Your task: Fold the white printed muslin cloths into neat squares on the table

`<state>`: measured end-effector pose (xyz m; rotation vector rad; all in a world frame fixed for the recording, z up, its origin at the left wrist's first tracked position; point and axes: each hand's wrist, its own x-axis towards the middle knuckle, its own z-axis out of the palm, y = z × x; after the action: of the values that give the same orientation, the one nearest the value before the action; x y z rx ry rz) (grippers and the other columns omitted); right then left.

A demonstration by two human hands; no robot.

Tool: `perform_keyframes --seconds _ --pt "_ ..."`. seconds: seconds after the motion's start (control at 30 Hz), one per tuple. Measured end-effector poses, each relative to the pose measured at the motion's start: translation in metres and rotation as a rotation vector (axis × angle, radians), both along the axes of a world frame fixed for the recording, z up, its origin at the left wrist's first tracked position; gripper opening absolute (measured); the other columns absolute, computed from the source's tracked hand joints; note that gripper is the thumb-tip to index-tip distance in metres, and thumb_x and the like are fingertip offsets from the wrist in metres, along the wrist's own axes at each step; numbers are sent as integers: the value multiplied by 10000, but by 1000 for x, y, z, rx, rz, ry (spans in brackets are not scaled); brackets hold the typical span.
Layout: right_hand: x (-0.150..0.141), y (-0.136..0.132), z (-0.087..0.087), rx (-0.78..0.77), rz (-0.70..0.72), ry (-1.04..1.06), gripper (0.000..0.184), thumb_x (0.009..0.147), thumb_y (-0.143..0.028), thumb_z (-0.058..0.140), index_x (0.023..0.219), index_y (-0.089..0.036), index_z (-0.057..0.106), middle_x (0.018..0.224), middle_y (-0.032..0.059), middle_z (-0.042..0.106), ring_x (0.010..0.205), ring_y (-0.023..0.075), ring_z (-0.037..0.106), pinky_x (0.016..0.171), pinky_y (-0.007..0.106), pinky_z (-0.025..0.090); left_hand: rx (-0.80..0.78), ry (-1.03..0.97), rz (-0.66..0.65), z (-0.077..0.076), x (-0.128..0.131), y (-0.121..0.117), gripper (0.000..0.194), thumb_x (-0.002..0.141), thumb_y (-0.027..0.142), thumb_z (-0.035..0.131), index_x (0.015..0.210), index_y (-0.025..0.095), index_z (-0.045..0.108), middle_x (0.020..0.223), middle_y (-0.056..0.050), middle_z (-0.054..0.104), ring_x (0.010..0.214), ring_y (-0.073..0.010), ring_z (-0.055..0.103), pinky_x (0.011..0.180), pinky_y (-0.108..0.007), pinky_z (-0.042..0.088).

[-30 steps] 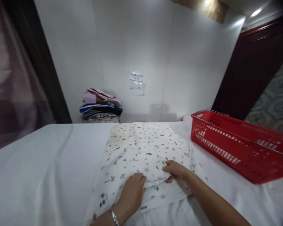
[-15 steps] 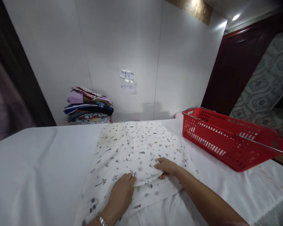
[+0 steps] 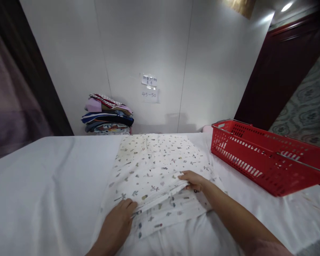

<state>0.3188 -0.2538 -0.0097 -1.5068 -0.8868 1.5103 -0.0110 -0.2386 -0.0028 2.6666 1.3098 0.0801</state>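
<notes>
A white cloth printed with small plants and shapes lies spread on the white-covered table, and its kind of garment or sheet cannot be made out. My left hand grips an upper layer of it at the near left, fingers closed on the edge. Over at the near right, my right hand pinches the same layer between thumb and fingers, lifting it slightly. A taut fold runs between both hands. Beneath it, a lower layer of the printed cloth reaches toward me.
A red plastic basket with metal handles stands on the table at the right. At the back left is a stack of folded clothes. Paper signs hang on the pale wall behind the white table cover.
My hands have moved apart, the left one shifting left and toward me, drawing the cloth's fold straighter. The camera view has turned slightly left.
</notes>
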Motion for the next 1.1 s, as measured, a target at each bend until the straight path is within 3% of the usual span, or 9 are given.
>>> perform_keyframes --seconds 0.17,0.23,0.3,0.4,0.53,0.6,0.67,0.87,1.1 --pt "51 3 57 272 -186 45 228 713 -317 661 868 -184 560 681 -17 610 530 66 550 396 121 415 12 -5 -19 19 7 -6 375 734 30 415 1011 215 587 1015 -39 561 969 -181 489 831 -303 374" --pt "82 -9 79 379 -299 37 218 746 -383 614 862 -211 545 637 -51 585 491 40 508 383 97 378 5 -10 -49 26 15 -11 345 743 31 390 960 208 592 969 -40 563 931 -179 492 810 -302 375" --pt "109 -30 87 406 -381 7 231 751 -418 599 850 -219 537 577 -68 558 453 35 474 375 95 363 -22 -13 -86 29 22 -15 315 747 39 383 909 204 597 942 -38 565 916 -177 491 799 -300 374" --pt "128 -71 71 290 -419 -68 216 714 -358 647 801 -185 551 541 -50 554 423 48 463 356 118 367 -58 -16 -140 21 26 -19 337 718 32 403 923 211 602 967 -34 567 940 -176 489 817 -302 371" --pt "121 -115 27 39 -382 -159 185 698 -289 655 767 -147 559 572 0 596 425 77 501 327 147 370 -102 -5 -180 1 22 -18 436 667 12 421 995 230 608 1056 -26 566 1008 -176 488 887 -313 362" --pt "116 -126 14 -55 -368 -201 187 705 -287 646 762 -137 549 556 10 597 408 86 502 324 162 375 -96 -4 -189 -4 20 -15 459 664 11 414 1014 231 612 1094 -27 564 1039 -183 487 915 -323 359" --pt "115 -130 12 -97 -371 -239 196 714 -292 639 771 -135 537 560 13 598 413 90 508 345 173 397 -68 -27 -196 -3 18 -12 464 681 22 401 1032 239 612 1116 -27 563 1050 -189 493 914 -326 373" --pt "120 -131 33 -51 -414 -352 216 829 -377 500 843 -161 516 619 -8 584 473 70 516 426 155 424 34 -115 -208 2 12 -5 434 688 96 428 1049 247 616 1131 -37 568 1055 -221 510 910 -339 401" --pt "116 -140 19 -285 -325 -560 172 797 -313 546 747 -152 508 501 -15 568 379 93 506 376 188 391 23 -99 -242 -35 -9 0 391 694 167 458 1030 277 626 1127 -21 591 1069 -232 520 954 -359 400"
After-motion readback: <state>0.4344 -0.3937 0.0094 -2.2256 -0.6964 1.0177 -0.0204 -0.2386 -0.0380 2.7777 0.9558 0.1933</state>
